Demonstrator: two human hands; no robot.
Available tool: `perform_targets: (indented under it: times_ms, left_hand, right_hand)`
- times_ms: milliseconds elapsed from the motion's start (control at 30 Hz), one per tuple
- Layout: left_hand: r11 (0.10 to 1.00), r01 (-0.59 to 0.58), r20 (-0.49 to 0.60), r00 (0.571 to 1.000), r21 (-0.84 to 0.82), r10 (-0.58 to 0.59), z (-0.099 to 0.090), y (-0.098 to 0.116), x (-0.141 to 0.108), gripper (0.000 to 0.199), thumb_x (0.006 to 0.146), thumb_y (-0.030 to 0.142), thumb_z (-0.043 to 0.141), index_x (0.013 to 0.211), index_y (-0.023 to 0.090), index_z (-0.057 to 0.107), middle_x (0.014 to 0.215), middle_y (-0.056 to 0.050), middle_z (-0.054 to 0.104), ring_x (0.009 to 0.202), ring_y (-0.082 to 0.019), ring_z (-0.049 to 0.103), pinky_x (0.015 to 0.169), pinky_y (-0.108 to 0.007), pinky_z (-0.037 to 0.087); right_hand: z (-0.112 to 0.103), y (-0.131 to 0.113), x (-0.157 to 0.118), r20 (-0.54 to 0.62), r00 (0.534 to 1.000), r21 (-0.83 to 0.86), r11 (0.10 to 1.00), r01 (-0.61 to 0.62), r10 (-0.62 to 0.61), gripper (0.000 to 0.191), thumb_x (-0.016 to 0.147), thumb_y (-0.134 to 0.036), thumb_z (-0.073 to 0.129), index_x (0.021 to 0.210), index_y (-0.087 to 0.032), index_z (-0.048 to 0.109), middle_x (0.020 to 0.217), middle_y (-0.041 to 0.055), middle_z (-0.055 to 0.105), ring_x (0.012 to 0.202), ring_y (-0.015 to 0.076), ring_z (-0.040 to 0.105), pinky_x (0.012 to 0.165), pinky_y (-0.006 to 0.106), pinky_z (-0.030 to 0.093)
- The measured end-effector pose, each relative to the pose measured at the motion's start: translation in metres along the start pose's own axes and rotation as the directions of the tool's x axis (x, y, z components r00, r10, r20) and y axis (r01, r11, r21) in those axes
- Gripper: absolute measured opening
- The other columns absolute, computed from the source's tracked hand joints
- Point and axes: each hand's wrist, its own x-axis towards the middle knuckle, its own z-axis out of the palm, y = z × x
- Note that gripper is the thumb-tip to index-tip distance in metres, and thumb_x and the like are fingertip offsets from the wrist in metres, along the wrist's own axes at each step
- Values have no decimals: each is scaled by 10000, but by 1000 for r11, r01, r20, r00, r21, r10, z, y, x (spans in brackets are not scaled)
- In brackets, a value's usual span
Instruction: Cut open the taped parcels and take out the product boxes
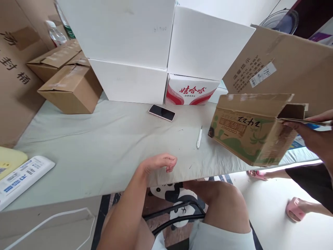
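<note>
My left hand (161,161) rests near the front edge of the cloth-covered table (117,149), its fingers curled in and no object showing in them. Nearest to it lies a slim white pen-like tool (199,138), further right. A black-screened phone (162,113) lies flat beyond the hand. My right hand is out of view. At the right, another person's hand (308,137) grips the flap of a brown coconut-print carton (239,133) marked "2422", with its flaps standing open. More of that person's fingers show at the right edge.
White boxes (130,80) stand stacked along the back, one with red print (192,91). Brown cartons (70,88) sit at the left, near a white labelled package (24,178). A large cardboard box (288,66) stands back right. The other person's feet in pink slippers (295,209) show below.
</note>
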Motion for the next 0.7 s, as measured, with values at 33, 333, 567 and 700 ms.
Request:
perform_targets:
  times_ms: [33,333,567,700]
  left_hand:
    - [1000,-2,-4,1000,-3,2,-1,-1,2,534,758,697,701,618,228,487,605,18,424,607,-169,427,639,-347,295]
    - [1000,-3,-33,999,-27,2,-5,-3,13,520,782,653,697,610,221,464,592,27,414,588,-149,397,620,-334,268]
    - [997,0,-38,999,-72,-3,-8,-2,23,511,762,617,720,606,217,443,586,44,393,596,-133,357,623,-315,295]
    - [996,11,-45,999,-90,-15,-5,-4,28,523,750,635,727,612,220,441,592,39,415,600,-135,364,622,-314,303]
  right_hand:
    - [4,9,5,-30,989,-73,987,141,-144,498,678,-756,802,667,-342,524,780,117,492,1201,467,574,828,642,469]
    - [37,49,1,-164,756,-220,771,598,-634,184,822,-417,735,758,-373,568,675,72,445,768,385,562,687,481,348]
    - [60,69,-65,18,856,-364,794,486,-516,266,950,-373,592,715,-298,494,661,72,567,729,339,606,670,406,325]
    - [98,61,-26,65,911,-456,800,391,-408,261,897,-378,652,732,-269,481,813,122,657,876,333,602,724,394,309]
